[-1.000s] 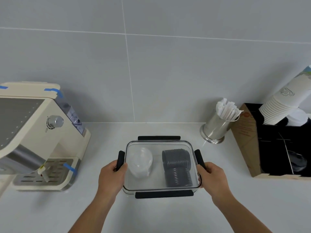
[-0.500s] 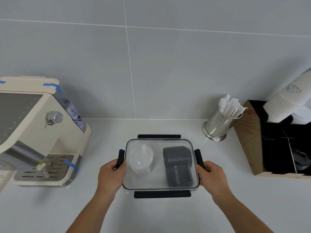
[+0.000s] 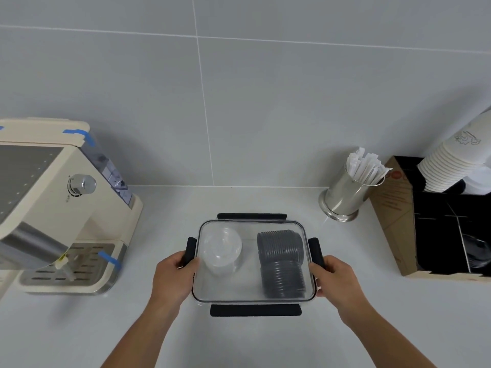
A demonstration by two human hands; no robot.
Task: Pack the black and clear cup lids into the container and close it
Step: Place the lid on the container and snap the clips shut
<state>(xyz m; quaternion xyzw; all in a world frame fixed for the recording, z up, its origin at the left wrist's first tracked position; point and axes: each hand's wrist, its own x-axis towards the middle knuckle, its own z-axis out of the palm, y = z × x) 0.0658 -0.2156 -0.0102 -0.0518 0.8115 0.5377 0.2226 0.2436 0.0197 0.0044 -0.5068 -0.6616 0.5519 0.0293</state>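
We see little change from half second ago: container [image 3: 253,261] same spot on surface [image 3: 372,328], hands unmoved. Left hand [image 3: 174,277] wraps left latch [image 3: 190,249]; right hand [image 3: 336,278] clamps right latch [image 3: 315,251]. Four latches; whether side ones are snapped, we cannot tell. Inside, under clear cover: one clear lid stack [image 3: 220,249], two black lid stacks [image 3: 281,262], possibly overlapping. Cup stack [image 3: 451,160] cut off at right edge.
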